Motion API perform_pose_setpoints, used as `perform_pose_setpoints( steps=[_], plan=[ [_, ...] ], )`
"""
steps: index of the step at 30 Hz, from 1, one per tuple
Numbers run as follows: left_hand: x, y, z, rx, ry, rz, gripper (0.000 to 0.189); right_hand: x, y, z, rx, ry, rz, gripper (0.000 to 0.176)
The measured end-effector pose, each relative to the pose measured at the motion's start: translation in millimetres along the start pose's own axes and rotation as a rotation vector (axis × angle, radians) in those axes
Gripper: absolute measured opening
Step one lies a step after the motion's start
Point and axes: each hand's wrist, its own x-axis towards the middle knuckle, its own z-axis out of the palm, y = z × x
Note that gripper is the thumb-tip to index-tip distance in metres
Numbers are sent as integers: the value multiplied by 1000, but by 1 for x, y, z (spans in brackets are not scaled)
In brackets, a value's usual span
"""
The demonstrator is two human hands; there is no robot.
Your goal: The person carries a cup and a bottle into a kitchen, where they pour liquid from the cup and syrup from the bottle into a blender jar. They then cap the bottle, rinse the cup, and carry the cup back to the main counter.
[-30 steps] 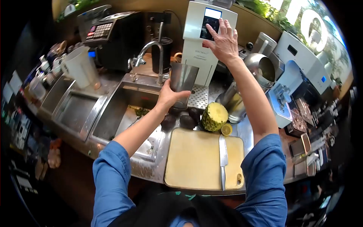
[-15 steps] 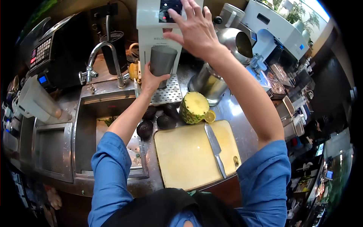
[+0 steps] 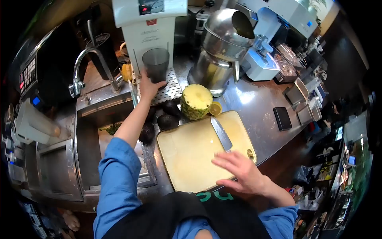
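My left hand (image 3: 149, 87) is wrapped round the lower part of a grey translucent tumbler (image 3: 156, 63), which stands upright under the white dispenser machine (image 3: 153, 34). A perforated metal drip tray (image 3: 171, 88) lies beneath it. Fingers apart and with nothing in them, my right hand (image 3: 242, 173) hovers over the near right part of a cream cutting board (image 3: 191, 159). It covers the handle of a knife (image 3: 221, 134) whose blade points away from me. Behind the board are a cut pineapple (image 3: 196, 101), half a lemon (image 3: 215, 108) and several dark avocados (image 3: 167, 121).
A metal sink (image 3: 93, 147) with a curved tap (image 3: 85, 53) is on the left, a plastic jug (image 3: 38, 121) beyond it. A steel juicer (image 3: 219, 51) stands behind the pineapple. At the right counter edge lies a black rectangular object (image 3: 282, 118).
My right hand has come down from the dispenser's panel to above the cutting board. My left hand stays on the tumbler. The view has shifted, showing more of the right counter.
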Motion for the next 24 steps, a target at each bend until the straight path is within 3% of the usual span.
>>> perform_pose_setpoints(
  steps=[1, 2, 3, 4, 6, 7, 8, 10, 11, 13, 16, 20, 22, 24],
  plan=[
    [3, -10, 1, 111, 44, 82, 113, -18, 5, 6, 102, -110, 73, 49],
    [1, -6, -22, 87, -75, 39, 119, -42, 13, 19, 101, -185, 125, 40],
    [-9, -9, -32, 41, 10, 98, 113, -57, 15, 21, 147, -448, 317, 30],
    [-17, -2, -61, -58, -104, 48, 105, -80, 24, 35, 68, -588, 377, 25],
    [-44, 7, -101, -30, -64, 36, 84, -122, 27, 69, -88, -890, 494, 17],
    [-65, 43, -123, -159, -113, 38, 75, -150, 32, 96, -67, -961, 522, 18],
    [-85, 56, -133, -83, -50, 212, 70, -174, 36, 128, -38, -1034, 555, 19],
    [-131, 65, -161, 62, -125, 288, 59, -241, 59, 240, 123, -1032, 739, 20],
    [-155, 66, -174, 42, -199, 292, 58, -246, 60, 271, 222, -999, 773, 20],
    [-197, 40, -202, 119, -286, 540, 47, -229, 53, 298, 384, -899, 770, 20],
    [-262, -17, -229, 210, -428, 916, 39, -189, 51, 296, 506, -740, 699, 20],
    [-369, -87, -195, 357, -268, 1015, 41, -176, 69, 279, 557, -695, 696, 21],
    [-422, -100, -199, 514, -151, 1050, 44, -171, 82, 265, 563, -728, 692, 21],
    [-403, -11, -214, 417, -430, 543, 37, -164, 95, 251, 553, -773, 686, 21]
  ],
)
